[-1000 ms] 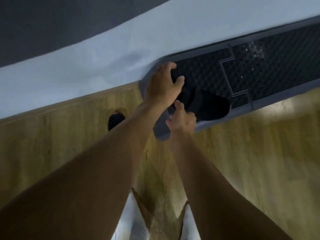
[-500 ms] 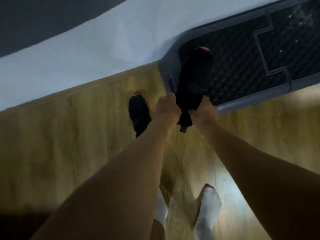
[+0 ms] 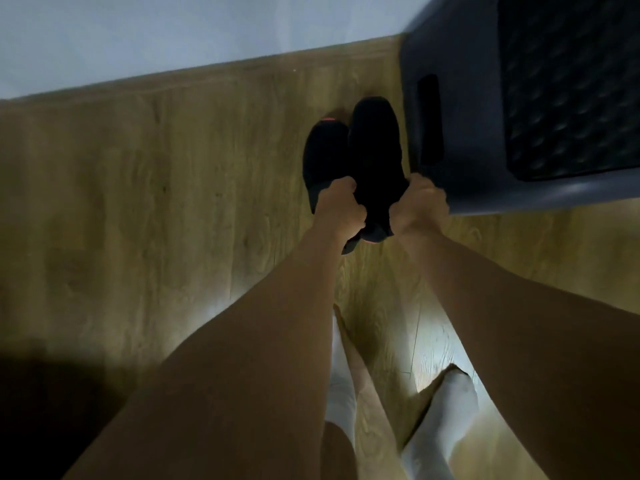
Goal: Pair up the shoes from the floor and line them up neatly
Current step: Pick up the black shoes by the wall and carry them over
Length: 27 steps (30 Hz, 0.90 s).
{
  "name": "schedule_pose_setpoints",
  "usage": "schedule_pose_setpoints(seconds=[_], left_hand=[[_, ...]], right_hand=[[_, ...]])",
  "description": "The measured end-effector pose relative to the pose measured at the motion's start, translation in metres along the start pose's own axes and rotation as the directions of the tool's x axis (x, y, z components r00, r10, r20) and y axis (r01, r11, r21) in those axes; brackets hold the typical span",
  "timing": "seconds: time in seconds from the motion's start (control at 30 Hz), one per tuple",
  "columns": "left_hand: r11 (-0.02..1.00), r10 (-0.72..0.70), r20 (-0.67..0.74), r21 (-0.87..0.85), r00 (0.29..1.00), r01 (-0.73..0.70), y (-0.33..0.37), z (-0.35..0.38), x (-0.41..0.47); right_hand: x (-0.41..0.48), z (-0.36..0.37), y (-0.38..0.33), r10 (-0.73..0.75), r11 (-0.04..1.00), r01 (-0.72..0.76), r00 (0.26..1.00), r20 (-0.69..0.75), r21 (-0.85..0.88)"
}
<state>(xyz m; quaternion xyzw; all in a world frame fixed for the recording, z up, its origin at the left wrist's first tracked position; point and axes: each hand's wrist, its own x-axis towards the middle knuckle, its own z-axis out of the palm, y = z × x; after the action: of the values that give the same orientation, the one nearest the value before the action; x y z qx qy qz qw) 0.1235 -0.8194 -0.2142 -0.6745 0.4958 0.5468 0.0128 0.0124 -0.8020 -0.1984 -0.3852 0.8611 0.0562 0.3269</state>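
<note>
gripping black shoe (image 3: 375,150) by heel, left hand (image 3: 341,206), right hand (image 3: 420,202) fingers curled, toe toward wall (image 3: 138,36), beside second shoe (image 3: 323,157)

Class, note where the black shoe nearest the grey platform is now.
The shoe is right of centre in the head view, between the other black shoe on its left and the grey platform on its right.

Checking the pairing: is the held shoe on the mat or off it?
Off. The held shoe is over the wood floor, between the other shoe and the mat.
</note>
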Motion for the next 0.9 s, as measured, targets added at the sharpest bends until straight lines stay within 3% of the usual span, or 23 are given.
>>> schedule_pose_setpoints(seconds=[0.17, 0.27, 0.43, 0.53, 0.63, 0.67, 0.73, 0.8, 0.9], left_hand=[[0.995, 0.078, 0.055, -0.064, 0.995, -0.074, -0.005, 0.011, -0.001], [0.989, 0.149, 0.064, -0.003, 0.987, -0.149, -0.005, 0.012, -0.010], [0.996, 0.060, 0.022, -0.066, 0.998, -0.059, -0.017, 0.007, -0.019], [0.985, -0.053, -0.151, -0.168, 0.987, 0.028, -0.029, 0.005, -0.016], [0.966, -0.196, -0.442, -0.239, 0.875, 0.096, -0.045, 0.003, -0.010], [0.965, -0.240, -0.440, -0.203, 0.865, 0.164, -0.051, 0.003, -0.008], [0.948, -0.317, -0.284, -0.098, 0.905, 0.302, -0.062, 0.006, 0.000], [0.942, -0.336, -0.167, -0.058, 0.927, 0.331, -0.065, 0.006, 0.005], [0.946, -0.306, -0.202, 0.049, 0.930, 0.321, -0.063, -0.001, 0.005]], right_hand=[[-0.003, 0.007, 0.018, 0.070, 0.992, -0.062, 0.995, -0.073, 0.108], [-0.009, 0.008, 0.026, 0.071, 0.992, -0.062, 0.994, -0.083, 0.113], [-0.003, 0.012, 0.025, 0.036, 0.998, -0.036, 0.999, -0.008, 0.043], [0.005, 0.020, 0.018, -0.015, 1.000, 0.016, 0.998, 0.064, -0.009], [0.012, 0.033, 0.017, -0.043, 0.998, 0.047, 0.996, 0.076, -0.051], [0.014, 0.036, 0.019, -0.031, 0.998, 0.036, 0.996, 0.083, -0.054], [0.017, 0.039, 0.023, -0.011, 0.998, 0.019, 0.992, 0.128, -0.064], [0.018, 0.038, 0.024, -0.017, 0.994, 0.034, 0.986, 0.163, -0.101], [0.014, 0.033, 0.024, -0.054, 0.984, 0.077, 0.988, 0.145, -0.159]])
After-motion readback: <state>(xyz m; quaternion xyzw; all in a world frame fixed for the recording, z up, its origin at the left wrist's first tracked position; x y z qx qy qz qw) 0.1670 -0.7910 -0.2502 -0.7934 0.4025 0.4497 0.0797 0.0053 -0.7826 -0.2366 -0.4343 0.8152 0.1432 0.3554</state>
